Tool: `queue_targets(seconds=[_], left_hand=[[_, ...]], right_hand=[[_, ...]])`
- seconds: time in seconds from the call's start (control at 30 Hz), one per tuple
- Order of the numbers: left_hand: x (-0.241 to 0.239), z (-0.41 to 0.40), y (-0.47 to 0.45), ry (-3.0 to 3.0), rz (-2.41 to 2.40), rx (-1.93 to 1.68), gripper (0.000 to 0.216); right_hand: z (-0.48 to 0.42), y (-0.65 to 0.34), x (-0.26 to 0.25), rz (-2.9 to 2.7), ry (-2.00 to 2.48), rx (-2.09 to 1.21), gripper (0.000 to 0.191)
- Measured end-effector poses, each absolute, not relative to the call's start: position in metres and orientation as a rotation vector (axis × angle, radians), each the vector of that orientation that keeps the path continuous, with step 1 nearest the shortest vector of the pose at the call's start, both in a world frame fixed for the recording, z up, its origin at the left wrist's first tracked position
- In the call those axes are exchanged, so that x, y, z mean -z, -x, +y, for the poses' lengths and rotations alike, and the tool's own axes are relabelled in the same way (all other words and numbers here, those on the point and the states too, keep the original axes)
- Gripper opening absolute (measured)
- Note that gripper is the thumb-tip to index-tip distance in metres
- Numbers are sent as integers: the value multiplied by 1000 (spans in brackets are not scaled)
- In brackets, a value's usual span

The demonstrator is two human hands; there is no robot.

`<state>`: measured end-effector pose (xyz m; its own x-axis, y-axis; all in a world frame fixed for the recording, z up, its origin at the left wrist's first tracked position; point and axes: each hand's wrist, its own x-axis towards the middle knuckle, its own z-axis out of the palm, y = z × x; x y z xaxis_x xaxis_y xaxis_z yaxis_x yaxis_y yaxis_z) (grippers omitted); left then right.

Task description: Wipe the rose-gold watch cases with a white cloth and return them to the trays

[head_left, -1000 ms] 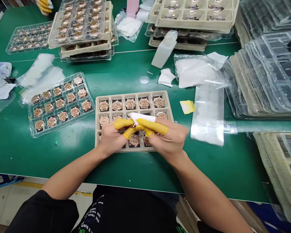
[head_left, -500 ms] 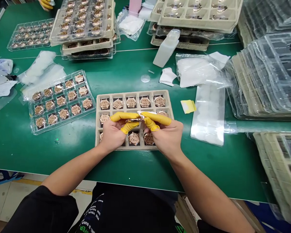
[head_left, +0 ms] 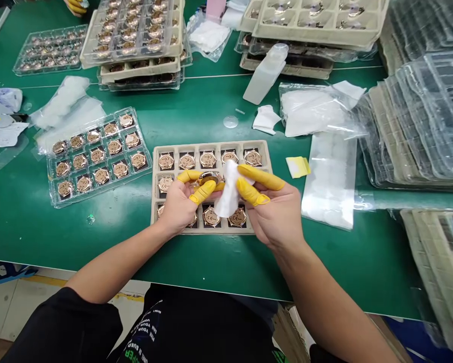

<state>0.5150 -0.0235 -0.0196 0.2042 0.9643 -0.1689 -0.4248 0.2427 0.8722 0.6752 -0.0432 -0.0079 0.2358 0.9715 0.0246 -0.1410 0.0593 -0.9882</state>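
1. The left hand [head_left: 181, 206] holds a narrow pinch, its yellow finger cots [head_left: 203, 190] gripping a rose-gold watch case [head_left: 210, 177] above the tray.
2. The right hand [head_left: 275, 212] is also narrowly closed, its fingers pinching a white cloth [head_left: 228, 189] that hangs between the hands. The cloth is right beside the case; whether they touch is hard to tell.
3. Directly beneath the hands lies a beige pulp tray [head_left: 211, 143], with similar cases in its compartments.
4. To the left, a clear plastic tray [head_left: 105, 188] holds rows of cases on the green workbench [head_left: 29, 237].
5. At the far edge, a co-worker's hand [head_left: 75, 4] wears yellow finger cots.
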Motion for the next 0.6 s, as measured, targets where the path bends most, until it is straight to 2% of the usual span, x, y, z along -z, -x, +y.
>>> queue_targets(seconds=[0.1,0.2,0.33,0.43,0.53,0.6], left_hand=[[23,-24,-517,-867,835,-1154,41],[25,-25,-515,-1002,840,-1164,34],[24,-29,-505,-1507,1007,-1185,20],[21,-31,-499,-1814,1115,-1188,17],[19,-31,-501,-1707,1155,-1175,20],[20,-29,-504,-1505,1132,-1137,23]], right_hand=[[-45,-670,9,-1029,1221,-1061,26],[-48,-670,7,-1227,1280,-827,18],[-50,-674,10,-1582,1127,-475,28],[-48,-681,16,-1807,1105,-221,36],[-42,-692,18,-1796,1285,-30,29],[-38,-697,14,-1656,1381,-139,23]])
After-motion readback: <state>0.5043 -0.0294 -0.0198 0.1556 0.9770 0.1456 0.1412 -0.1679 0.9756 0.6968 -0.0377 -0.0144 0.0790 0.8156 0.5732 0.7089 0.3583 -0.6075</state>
